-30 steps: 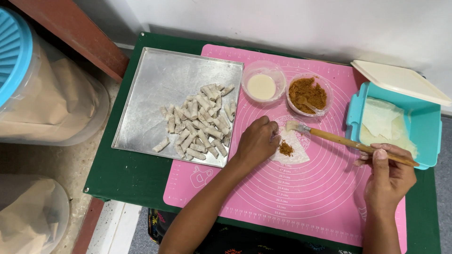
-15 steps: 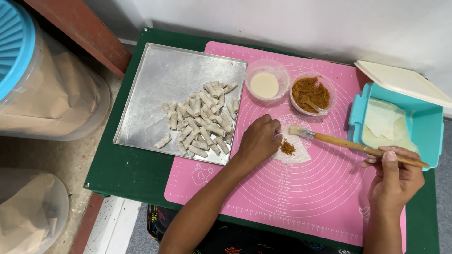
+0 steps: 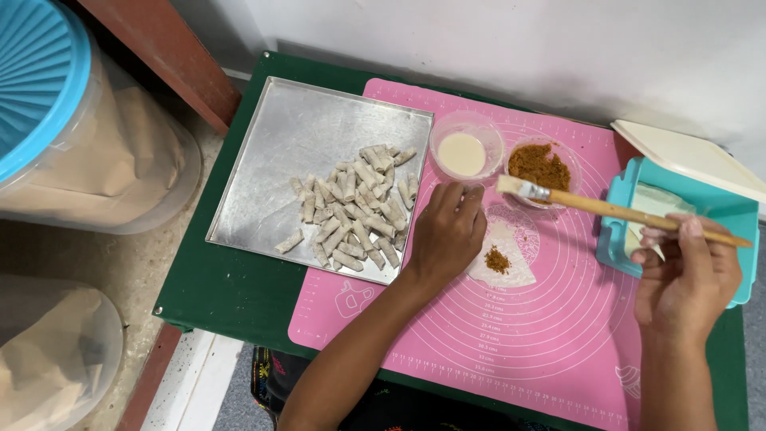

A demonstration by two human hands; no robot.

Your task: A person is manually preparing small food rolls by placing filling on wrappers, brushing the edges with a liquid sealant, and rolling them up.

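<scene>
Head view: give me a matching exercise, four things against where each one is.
1. brush
2. rolls
3. wrapper
4. white liquid

a. in a small clear bowl
b. flat on the pink mat, under the left hand
c. in the right hand
d. piled on the metal tray

Pairs: 1-c, 2-d, 3-b, 4-a

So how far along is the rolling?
Done: a pile of small rolled pastries on the square metal tray. In hand: left hand presses a thin white wrapper with brown filling; right hand holds a wooden pastry brush. Left: wrappers in the turquoise box.
</scene>
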